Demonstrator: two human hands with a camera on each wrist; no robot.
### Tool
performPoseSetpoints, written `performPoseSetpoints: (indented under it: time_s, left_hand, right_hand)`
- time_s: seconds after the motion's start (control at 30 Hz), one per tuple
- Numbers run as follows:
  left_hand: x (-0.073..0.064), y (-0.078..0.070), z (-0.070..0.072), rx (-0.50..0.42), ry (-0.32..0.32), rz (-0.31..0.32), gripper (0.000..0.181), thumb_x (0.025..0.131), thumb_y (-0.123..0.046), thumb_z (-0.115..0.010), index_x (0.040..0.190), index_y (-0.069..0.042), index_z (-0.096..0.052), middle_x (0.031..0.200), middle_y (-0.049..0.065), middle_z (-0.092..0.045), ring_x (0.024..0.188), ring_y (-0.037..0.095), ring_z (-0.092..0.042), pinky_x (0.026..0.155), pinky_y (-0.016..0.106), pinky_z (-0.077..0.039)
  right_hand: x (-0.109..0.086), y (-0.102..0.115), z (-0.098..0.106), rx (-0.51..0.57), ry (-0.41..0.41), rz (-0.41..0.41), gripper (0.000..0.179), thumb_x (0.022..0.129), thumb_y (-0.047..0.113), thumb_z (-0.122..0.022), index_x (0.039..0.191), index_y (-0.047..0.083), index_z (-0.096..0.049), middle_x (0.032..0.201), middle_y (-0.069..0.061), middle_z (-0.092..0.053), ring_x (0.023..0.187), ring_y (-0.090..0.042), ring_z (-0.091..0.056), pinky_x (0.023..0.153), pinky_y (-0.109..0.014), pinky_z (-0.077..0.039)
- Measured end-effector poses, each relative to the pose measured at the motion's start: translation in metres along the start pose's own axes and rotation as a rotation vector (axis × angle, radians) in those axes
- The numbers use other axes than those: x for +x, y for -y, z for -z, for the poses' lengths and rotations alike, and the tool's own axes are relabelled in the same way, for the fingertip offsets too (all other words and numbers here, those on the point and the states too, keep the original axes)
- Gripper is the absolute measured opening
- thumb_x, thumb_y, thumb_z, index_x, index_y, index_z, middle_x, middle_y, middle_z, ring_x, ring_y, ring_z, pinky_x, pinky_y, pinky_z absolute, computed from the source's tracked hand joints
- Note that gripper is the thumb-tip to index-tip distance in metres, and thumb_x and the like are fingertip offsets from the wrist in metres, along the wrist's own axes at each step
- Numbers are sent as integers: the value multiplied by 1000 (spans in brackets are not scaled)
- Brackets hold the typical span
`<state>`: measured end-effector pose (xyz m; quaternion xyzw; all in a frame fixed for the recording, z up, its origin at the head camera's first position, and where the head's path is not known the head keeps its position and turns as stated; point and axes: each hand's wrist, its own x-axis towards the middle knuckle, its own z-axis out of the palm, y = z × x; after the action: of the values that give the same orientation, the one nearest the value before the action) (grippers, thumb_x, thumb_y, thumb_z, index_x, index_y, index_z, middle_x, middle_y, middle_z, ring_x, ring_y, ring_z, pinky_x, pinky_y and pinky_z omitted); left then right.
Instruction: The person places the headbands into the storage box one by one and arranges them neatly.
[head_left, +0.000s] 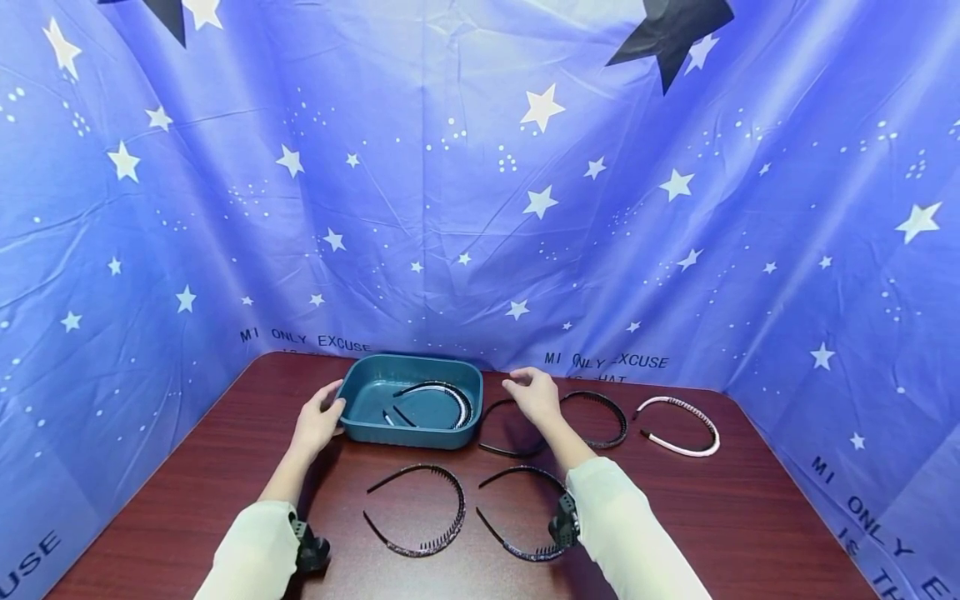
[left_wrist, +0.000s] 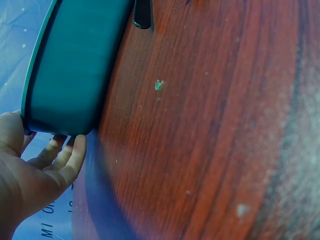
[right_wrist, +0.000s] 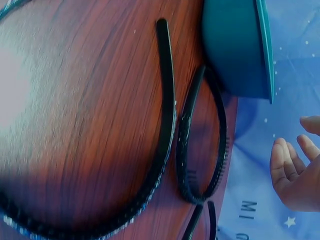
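At the back of the table stands a teal basin (head_left: 408,435) with black and white headbands (head_left: 459,408) lying inside, toward its right end. My left hand (head_left: 315,427) holds its left end, thumb at the rim and fingertips against the outer wall in the left wrist view. To the right of the basin, my right hand (head_left: 536,397) hovers apart from it, fingers loosely bent with nothing between them. Below that hand lies a black headband (head_left: 501,452), partly hidden by it. Another black headband (head_left: 624,421) is just right of the wrist.
A pale pink headband (head_left: 708,451) lies at the right. Nearer the front are a glittery dark headband (head_left: 459,521) and another with bluish glitter (head_left: 517,552), overlapped by my right sleeve. A blue star-printed cloth (head_left: 450,183) hangs along the table's back and sides.
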<state>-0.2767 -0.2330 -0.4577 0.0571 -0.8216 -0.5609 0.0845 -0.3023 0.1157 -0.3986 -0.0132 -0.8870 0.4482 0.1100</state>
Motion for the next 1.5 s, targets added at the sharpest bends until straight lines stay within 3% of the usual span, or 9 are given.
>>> performPoseSetpoints:
  time_s: [0.67,0.8,0.97,1.07,1.37,1.5]
  left_hand:
    - [-2,-3,0,-13,15,6,46,98,-13,-40,143,-5,-35,130,31,-45,109,43,-54,79,44,-57]
    - [-3,-3,0,-11,9,2,46,98,-13,-41,143,-5,-36,127,31,-48,106,42,-56,77,42,-58]
    - [-2,-1,0,-4,8,1,45,98,-13,-41,142,-5,-36,125,31,-49,103,41,-57,76,41,-58]
    - [-1,0,0,-2,8,2,46,98,-13,-41,143,-5,-36,124,31,-49,103,40,-57,75,41,-59]
    - [-2,-2,0,2,0,2,46,98,-13,-41,142,-6,-36,125,30,-49,98,36,-59,74,39,-59]
    - [-3,-3,0,4,0,3,46,98,-13,-41,142,-6,-37,124,31,-50,95,32,-60,73,39,-59]
  right_hand:
    - [2,-38,60,-45,-2,-90,35,86,25,-65,112,2,-63,109,-18,-65,102,-33,-58,88,-44,-48]
    - [3,-49,73,-77,-24,-102,35,85,25,-65,111,2,-64,104,-18,-68,93,-29,-62,82,-38,-49]
    - [2,-64,90,-120,-53,-104,35,85,24,-65,110,1,-65,91,-15,-71,67,-12,-62,64,-25,-48]
    - [0,-71,101,-125,-67,-102,35,85,23,-65,110,-1,-65,84,-14,-71,59,-6,-59,60,-22,-46]
    - [-5,-96,127,-121,-75,-163,39,85,24,-63,113,-4,-62,70,-8,-68,55,-4,-54,52,-20,-44]
    - [-7,-106,137,-116,-79,-169,39,85,22,-62,113,-6,-61,69,-11,-66,54,-15,-59,48,-22,-46]
